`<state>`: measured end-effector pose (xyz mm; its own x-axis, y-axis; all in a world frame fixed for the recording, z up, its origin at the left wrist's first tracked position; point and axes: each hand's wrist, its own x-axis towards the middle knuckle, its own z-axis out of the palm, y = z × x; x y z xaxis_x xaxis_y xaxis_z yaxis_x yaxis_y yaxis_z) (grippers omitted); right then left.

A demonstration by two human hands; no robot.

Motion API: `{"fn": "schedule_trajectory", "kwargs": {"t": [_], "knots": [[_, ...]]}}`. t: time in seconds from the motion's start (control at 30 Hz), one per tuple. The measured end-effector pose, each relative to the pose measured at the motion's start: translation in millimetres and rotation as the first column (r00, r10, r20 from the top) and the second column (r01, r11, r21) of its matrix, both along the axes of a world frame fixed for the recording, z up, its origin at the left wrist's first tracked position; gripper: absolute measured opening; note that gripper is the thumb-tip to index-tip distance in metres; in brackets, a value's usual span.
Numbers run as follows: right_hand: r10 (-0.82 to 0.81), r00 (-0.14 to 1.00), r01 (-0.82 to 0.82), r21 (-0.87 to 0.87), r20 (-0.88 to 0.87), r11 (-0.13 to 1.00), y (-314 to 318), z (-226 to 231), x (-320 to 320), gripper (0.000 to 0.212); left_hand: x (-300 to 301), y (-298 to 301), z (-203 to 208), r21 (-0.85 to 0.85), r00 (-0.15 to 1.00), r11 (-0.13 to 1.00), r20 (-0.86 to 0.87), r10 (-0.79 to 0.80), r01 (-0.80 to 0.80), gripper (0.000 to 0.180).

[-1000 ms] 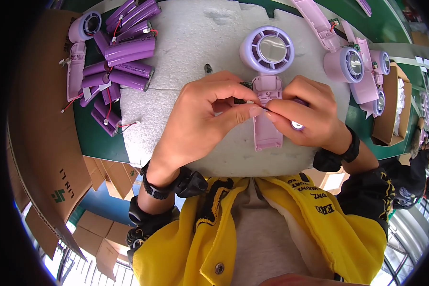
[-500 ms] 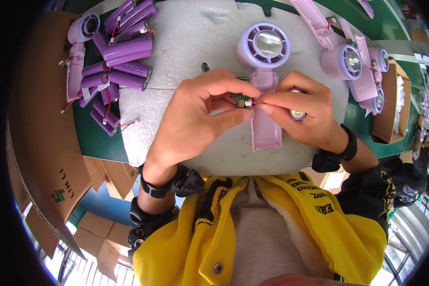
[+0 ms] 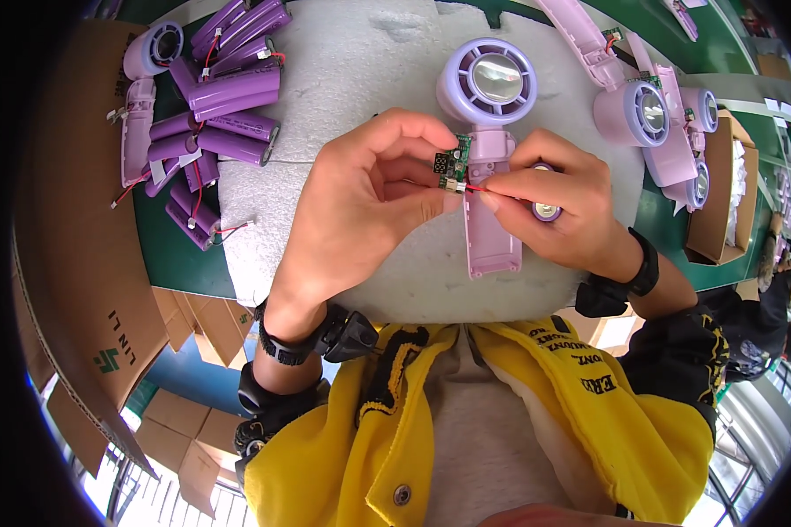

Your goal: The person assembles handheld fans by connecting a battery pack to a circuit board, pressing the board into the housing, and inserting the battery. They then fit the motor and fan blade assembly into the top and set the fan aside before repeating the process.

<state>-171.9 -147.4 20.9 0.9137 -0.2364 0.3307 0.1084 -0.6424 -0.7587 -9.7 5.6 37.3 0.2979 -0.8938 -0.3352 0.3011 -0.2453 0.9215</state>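
Note:
A small green circuit board (image 3: 453,162) is pinched by its edges between the thumb and fingers of my left hand (image 3: 351,198). A white plug sits at its lower edge, and a red wire (image 3: 473,187) runs from it to my right hand (image 3: 558,193). That hand pinches the wire at thumb and forefinger while its other fingers curl round a battery cell (image 3: 547,211), whose metal end shows. Beneath both hands lies an opened lilac handheld fan (image 3: 492,246), its round head (image 3: 489,81) away from me and its handle shell toward me.
White foam padding (image 3: 343,79) covers the green table (image 3: 185,268). Several purple battery cells (image 3: 237,95) with wires lie at the left, beside a fan part (image 3: 139,132). More fans (image 3: 631,114) and an open carton (image 3: 721,189) stand right. A large cardboard box (image 3: 79,220) borders the left.
My left hand has tilted the circuit board more upright, so its face and dark display now show. The right hand has barely moved and keeps hold of the wire and battery cell.

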Motion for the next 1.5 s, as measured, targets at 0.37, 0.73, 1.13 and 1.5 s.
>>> {"fn": "schedule_trajectory", "kwargs": {"t": [0.37,0.73,1.13,1.5], "knots": [[0.054,0.998,-0.051,-0.149,0.017,0.988,-3.1,4.2,-0.8,0.016,-4.7,0.8,-5.2,-0.098,0.983,0.995,0.185,0.005,0.014,0.04],[-0.115,0.99,0.126,-0.142,0.082,0.982,6.2,2.7,4.2,0.036,-11.6,-4.1,-7.7,-0.23,0.791,0.966,0.61,0.05,0.117,0.04],[-0.095,0.988,0.116,-0.187,0.119,0.975,0.7,-1.1,5.3,0.041,-11.3,-4.6,-12.0,-0.239,0.749,0.969,0.653,0.11,0.066,0.031],[-0.103,0.983,0.129,-0.168,0.154,0.977,-0.5,-5.5,4.9,0.042,-13.9,-6.3,-13.1,-0.278,0.632,0.957,0.757,0.166,0.081,0.023]]}}
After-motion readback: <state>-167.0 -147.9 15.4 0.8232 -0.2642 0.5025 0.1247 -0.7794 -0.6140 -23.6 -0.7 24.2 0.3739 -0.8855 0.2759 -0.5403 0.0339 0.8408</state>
